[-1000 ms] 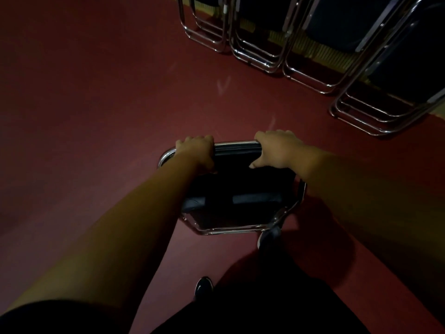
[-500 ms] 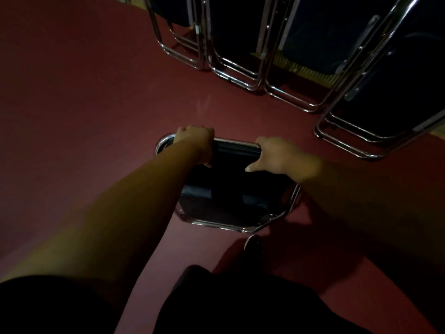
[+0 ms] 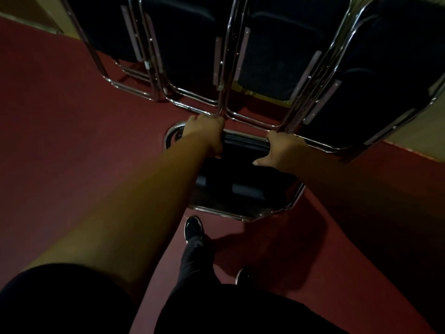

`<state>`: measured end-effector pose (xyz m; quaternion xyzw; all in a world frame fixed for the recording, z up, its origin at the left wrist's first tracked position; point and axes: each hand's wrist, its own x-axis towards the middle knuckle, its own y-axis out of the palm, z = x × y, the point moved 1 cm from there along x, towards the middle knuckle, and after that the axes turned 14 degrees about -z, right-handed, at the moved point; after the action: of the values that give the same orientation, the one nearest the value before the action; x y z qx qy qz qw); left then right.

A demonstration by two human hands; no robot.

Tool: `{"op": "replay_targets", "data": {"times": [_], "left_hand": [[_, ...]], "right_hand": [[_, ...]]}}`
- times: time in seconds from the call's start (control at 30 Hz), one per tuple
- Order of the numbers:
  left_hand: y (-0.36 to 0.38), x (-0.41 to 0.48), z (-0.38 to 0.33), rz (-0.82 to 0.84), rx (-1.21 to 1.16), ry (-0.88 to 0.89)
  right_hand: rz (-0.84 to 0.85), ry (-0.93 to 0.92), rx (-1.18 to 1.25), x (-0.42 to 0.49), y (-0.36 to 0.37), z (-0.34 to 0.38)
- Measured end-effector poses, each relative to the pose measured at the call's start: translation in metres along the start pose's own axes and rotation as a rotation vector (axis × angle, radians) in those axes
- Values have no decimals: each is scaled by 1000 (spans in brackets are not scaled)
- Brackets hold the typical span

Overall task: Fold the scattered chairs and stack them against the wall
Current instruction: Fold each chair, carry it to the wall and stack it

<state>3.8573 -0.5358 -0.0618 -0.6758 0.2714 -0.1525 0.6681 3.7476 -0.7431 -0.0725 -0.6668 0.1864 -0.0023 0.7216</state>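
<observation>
Setting: assembly hall or function room, dimly lit. Evidence: a row of folded chairs (image 3: pixel 277 56), chrome-framed and dark-padded, leaning in batches against a cream wall (image 3: pixel 417 137) across the top of the frame. One more folded chair (image 3: pixel 243 174) at centre. Plain dark-red floor (image 3: pixel 60 128) fills the left side and lower right.

Stacked chairs (image 3: pixel 187 44): tops cut by upper edge, rightmost by right edge. Held chair (image 3: pixel 240 191): top rail partly under left hand (image 3: pixel 204 131) and right hand (image 3: pixel 281 150); fingertips hidden beyond it. Right shoe (image 3: pixel 243 276) mostly behind trousers (image 3: pixel 216 309).
</observation>
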Motion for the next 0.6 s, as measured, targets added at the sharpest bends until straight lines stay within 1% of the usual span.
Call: {"op": "replay_targets", "data": {"times": [0.13,0.27,0.47,0.6], "left_hand": [[-7,37,44,87,-70,45],[-10,70,75,226,-20,105],[-2,118,85,284,-20,37],[1,162,76,348,-2,-3]], "right_hand": [[89,31,11,39,-15,22],[72,-9,-6,75,-24,28],[133,17,9,127,-26,25],[204,29,70,171,-19,2]]}}
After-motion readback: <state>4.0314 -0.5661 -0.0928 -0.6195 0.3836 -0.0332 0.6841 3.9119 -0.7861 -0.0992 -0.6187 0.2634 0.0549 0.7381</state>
